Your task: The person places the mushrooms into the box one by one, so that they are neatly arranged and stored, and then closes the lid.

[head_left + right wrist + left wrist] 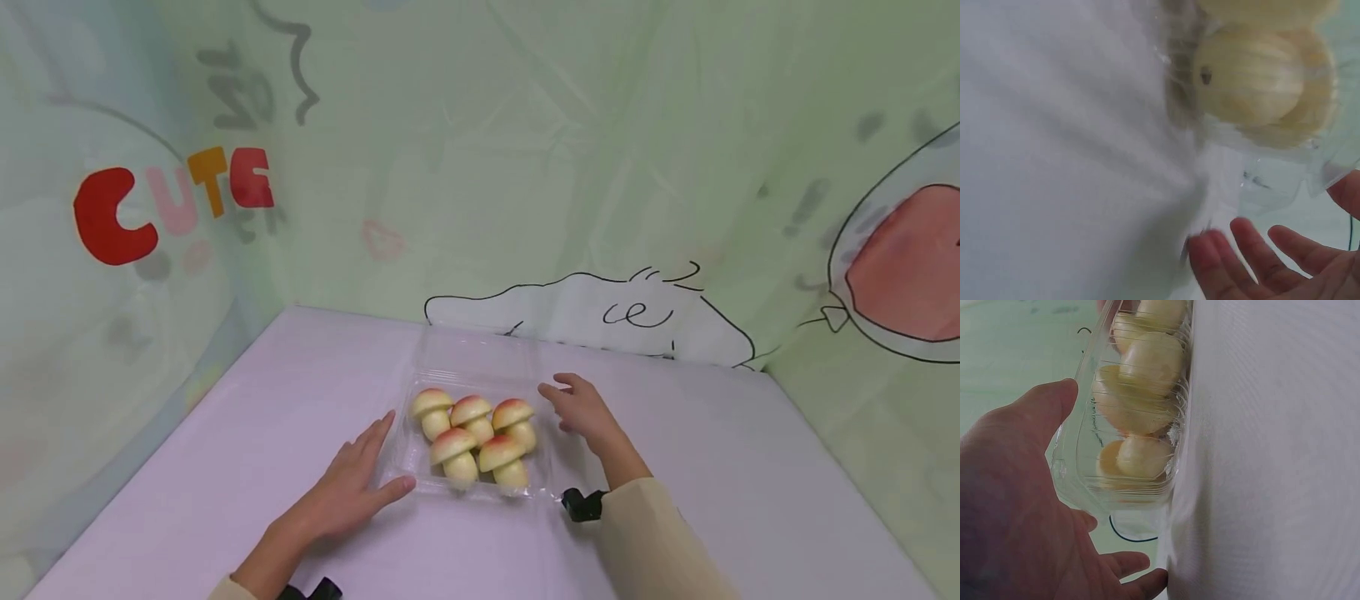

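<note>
A clear plastic clamshell box (408,462) lies on the table with its transparent lid (476,354) folded back toward the wall. Inside sit several mushroom-shaped buns (453,454), pale yellow with reddish caps. My left hand (348,483) is at the box's left front corner, fingers straight and thumb spread along the near rim. In the left wrist view, that thumb (1054,403) overlaps the box's edge, and nothing is gripped. Beside the right rim, my right hand (585,408) hovers with fingers loosely bent and apart. The right wrist view shows its fingers (1250,250) spread near the box's corner.
A pale lilac cloth covers the table (712,467). Green printed fabric walls (480,167) stand behind and at both sides, with a cartoon drawing along the back edge. A black wrist camera mount (583,505) sits by the right sleeve.
</note>
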`<state>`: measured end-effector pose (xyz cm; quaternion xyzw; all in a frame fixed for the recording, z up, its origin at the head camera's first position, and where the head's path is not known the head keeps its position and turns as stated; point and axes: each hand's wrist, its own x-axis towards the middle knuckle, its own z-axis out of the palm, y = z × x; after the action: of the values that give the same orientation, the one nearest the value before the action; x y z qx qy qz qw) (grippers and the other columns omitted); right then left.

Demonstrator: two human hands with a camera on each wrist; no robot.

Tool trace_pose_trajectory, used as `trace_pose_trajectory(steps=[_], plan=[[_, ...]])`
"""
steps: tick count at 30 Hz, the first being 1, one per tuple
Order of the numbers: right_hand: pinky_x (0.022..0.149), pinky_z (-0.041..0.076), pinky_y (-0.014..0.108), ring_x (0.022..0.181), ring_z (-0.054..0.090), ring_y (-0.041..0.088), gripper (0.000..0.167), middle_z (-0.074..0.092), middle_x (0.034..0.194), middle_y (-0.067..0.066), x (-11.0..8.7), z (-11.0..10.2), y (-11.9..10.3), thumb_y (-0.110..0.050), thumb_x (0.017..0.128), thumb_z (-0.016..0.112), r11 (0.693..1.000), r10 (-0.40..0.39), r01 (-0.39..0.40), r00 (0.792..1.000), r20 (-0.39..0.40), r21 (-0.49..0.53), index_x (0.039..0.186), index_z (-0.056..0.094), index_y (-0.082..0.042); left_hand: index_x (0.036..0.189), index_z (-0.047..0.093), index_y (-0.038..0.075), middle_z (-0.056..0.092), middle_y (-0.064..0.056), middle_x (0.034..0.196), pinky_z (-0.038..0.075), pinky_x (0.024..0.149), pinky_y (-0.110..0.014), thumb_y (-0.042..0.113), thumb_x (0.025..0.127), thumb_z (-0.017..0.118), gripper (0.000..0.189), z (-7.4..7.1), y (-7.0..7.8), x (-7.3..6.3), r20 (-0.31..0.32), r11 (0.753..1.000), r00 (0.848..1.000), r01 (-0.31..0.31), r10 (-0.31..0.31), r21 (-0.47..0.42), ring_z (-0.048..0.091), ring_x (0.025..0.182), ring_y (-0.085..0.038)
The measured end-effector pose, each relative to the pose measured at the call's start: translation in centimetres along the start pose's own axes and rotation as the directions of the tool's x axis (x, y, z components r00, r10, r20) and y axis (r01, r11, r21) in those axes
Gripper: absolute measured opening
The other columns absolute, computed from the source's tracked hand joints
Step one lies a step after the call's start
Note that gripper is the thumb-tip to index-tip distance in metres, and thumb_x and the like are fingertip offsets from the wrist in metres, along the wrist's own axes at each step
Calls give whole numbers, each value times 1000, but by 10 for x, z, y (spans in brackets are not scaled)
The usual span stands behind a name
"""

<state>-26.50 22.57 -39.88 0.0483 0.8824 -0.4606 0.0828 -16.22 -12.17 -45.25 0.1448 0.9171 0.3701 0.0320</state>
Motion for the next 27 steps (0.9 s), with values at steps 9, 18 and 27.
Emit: trace_pose_trajectory(steps=[9,18,27], plan=[[89,59,34,114,58,32,65,54,142,26,18,-2,-11,-41,106,54,990,136,-138,987,87,17,151,42,4,168,11,21,20,-16,172,6,129,-63,63,95,62,99,1,1,2,15,1000,1000,12,-12,-22,16,160,-36],[75,57,29,98,57,25,50,58,127,20,21,2,-12,-34,105,55,992,122,-124,990,66,27,143,53,-1,168,11,20,20,-16,172,8,129,-62,63,95,62,99,2,1,2,15,1000,1000,11,-11,2,18,160,-35],[75,58,28,99,60,25,51,61,128,21,21,6,-9,-33,104,57,994,99,-101,994,37,50,145,53,-4,168,10,20,20,-17,172,8,129,-62,63,95,62,99,0,-1,2,12,1000,1000,18,-19,5,18,160,-36]])
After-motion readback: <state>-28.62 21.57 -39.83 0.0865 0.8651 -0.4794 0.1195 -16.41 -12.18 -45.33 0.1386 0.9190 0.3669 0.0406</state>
